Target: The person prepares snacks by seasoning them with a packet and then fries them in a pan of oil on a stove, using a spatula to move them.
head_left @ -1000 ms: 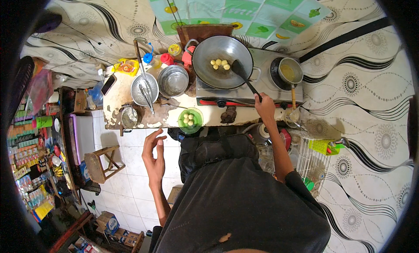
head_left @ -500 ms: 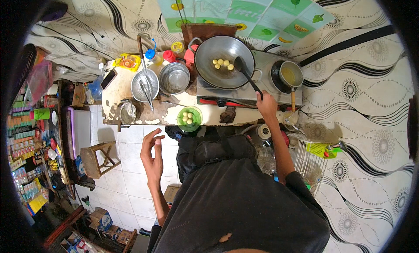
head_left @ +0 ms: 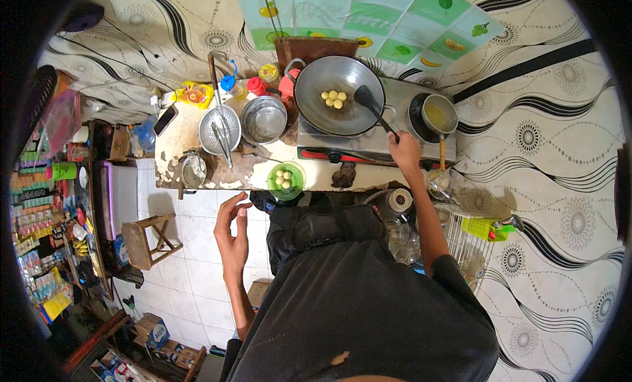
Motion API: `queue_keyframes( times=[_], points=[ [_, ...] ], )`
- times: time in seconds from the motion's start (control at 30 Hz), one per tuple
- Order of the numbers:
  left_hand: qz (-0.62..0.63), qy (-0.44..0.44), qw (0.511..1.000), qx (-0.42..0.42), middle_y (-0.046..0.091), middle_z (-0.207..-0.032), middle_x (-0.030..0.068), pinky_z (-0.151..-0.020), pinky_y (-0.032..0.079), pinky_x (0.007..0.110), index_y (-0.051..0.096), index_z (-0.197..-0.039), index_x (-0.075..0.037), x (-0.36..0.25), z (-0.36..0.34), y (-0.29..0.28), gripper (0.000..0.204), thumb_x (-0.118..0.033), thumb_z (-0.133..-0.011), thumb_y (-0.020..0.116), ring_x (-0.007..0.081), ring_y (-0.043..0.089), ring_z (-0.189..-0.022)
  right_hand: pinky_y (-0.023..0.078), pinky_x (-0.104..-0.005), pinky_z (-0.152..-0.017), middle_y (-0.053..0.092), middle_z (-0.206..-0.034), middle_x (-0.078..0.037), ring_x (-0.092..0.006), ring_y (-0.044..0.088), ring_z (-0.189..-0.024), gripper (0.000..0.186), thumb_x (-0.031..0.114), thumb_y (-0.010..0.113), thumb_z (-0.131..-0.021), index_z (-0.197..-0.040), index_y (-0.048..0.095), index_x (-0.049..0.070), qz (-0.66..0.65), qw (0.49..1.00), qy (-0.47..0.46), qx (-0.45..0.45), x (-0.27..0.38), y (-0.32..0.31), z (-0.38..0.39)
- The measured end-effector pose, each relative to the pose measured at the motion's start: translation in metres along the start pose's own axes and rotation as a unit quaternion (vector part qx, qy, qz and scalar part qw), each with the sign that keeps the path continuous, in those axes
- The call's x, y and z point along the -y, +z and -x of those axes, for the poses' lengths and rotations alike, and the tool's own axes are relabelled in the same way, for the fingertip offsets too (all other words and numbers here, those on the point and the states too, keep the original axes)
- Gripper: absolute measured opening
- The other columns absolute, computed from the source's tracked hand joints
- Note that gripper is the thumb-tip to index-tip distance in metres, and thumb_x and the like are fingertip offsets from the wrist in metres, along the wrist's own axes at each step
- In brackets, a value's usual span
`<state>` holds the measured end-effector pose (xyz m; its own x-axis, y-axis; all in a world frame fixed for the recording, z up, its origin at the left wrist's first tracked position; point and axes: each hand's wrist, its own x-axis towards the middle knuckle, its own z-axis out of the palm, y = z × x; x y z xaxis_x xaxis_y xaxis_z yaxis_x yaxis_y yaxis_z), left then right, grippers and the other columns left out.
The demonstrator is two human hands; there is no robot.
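My right hand (head_left: 405, 149) is closed round the handle of a black spatula (head_left: 366, 99), whose blade rests inside a large wok (head_left: 316, 76) on the stove. Several small pale yellow balls (head_left: 333, 99) lie clustered in the wok, just left of the blade. Below the counter's front edge, my left hand (head_left: 232, 232) hangs in the air with fingers loosely bent and apart, holding nothing. The nearest thing to it is a green bowl (head_left: 297, 189) at the counter edge, with several more pale balls in it.
Left of the wok stand a metal pot (head_left: 263, 128) and a perforated ladle (head_left: 209, 135) with tongs across it. A small saucepan (head_left: 442, 112) sits on the right burner of the stove (head_left: 316, 143). A phone (head_left: 165, 120) lies far left; a wooden stool (head_left: 141, 244) stands on the floor.
The spatula and my right hand have shifted slightly right. The balls in the wok have rolled closer together, toward the left. My left hand has barely moved.
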<state>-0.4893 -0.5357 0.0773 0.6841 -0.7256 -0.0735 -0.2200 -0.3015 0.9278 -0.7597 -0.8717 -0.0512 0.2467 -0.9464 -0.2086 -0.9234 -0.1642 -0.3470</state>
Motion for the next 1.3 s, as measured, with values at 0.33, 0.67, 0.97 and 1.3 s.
queue_keyframes(
  times=[0.33, 0.67, 0.97, 1.3],
  points=[
    [-0.01, -0.02, 1.0, -0.004, 0.063, -0.12, 0.0132, -0.095, 0.048, 0.037, 0.06, -0.124, 0.0, -0.004, 0.002, 0.0, 0.031, -0.021, -0.103, 0.052, 0.0224, 0.066, -0.104, 0.047, -0.0463, -0.062, 0.065, -0.065, -0.019, -0.0385, 0.063, -0.061, 0.041, 0.034, 0.067, -0.091, -0.079, 0.067, -0.005, -0.208, 0.976, 0.057, 0.034, -0.002, 0.06, -0.017],
    [0.005, -0.015, 1.0, -0.001, 0.063, -0.121, 0.013, -0.095, 0.048, 0.038, 0.06, -0.124, 0.0, 0.0, -0.002, 0.001, 0.031, -0.021, -0.103, 0.052, 0.0228, 0.066, -0.103, 0.034, -0.0322, -0.044, 0.053, -0.056, -0.001, -0.0109, 0.044, -0.044, 0.038, 0.031, 0.067, -0.094, -0.075, 0.067, -0.001, -0.53, 0.837, 0.101, 0.09, -0.003, 0.045, -0.036],
    [0.016, -0.007, 0.999, -0.037, 0.063, -0.121, 0.0138, -0.092, 0.05, 0.037, 0.061, -0.125, -0.001, 0.013, 0.002, -0.007, 0.029, -0.017, -0.103, 0.052, 0.0226, 0.067, -0.102, 0.037, -0.0396, -0.05, 0.052, -0.053, -0.008, -0.0197, 0.047, -0.046, 0.042, 0.031, 0.063, -0.095, -0.072, 0.066, -0.004, -0.178, 0.983, -0.021, -0.048, -0.036, 0.048, 0.008],
    [0.006, 0.02, 0.999, -0.027, 0.064, -0.12, 0.0136, -0.089, 0.05, 0.036, 0.061, -0.124, -0.001, 0.002, -0.007, -0.006, 0.029, -0.018, -0.102, 0.053, 0.0221, 0.067, -0.101, 0.028, -0.0291, -0.041, 0.049, -0.055, 0.0, -0.0083, 0.039, -0.043, 0.035, 0.027, 0.061, -0.099, -0.08, 0.062, -0.002, -0.427, 0.896, 0.103, 0.066, -0.011, 0.081, -0.005]
  ],
)
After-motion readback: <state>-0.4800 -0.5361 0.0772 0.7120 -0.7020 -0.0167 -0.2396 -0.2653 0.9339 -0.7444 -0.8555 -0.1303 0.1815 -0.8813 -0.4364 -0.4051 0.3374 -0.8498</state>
